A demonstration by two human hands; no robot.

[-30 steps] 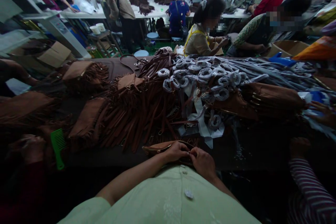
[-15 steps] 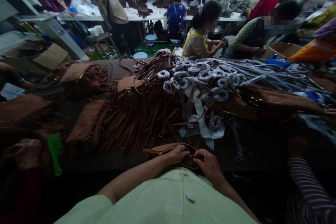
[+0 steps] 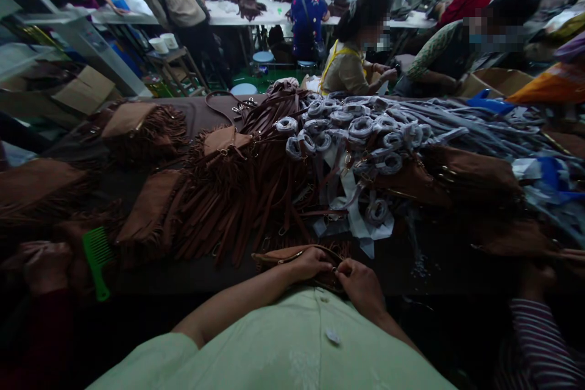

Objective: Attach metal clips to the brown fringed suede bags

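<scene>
A brown suede bag (image 3: 274, 255) with a zip and fringe lies against my body at the table's near edge. My left hand (image 3: 311, 263) is closed on its upper edge, fingers bent over the side. Right beside it, my right hand (image 3: 360, 281) pinches at the bag with thumb and forefinger. A small shiny metal piece shows between the two hands; its exact kind is too small to tell. The lower part of the bag is hidden by my hands and shirt.
Brown straps (image 3: 228, 213) and plastic-wrapped strap coils (image 3: 361, 127) heap up ahead. Fringed bags (image 3: 148, 204) lie left, near a green comb (image 3: 97, 262) and a co-worker's hands (image 3: 48, 265). On the right, a striped sleeve (image 3: 542, 335) reaches toward another brown bag (image 3: 512, 237).
My hands stay at the bag with only slight finger movement. The view has tilted down a little. At right, the co-worker's hand has moved, and a brown bag now lies nearer to it.
</scene>
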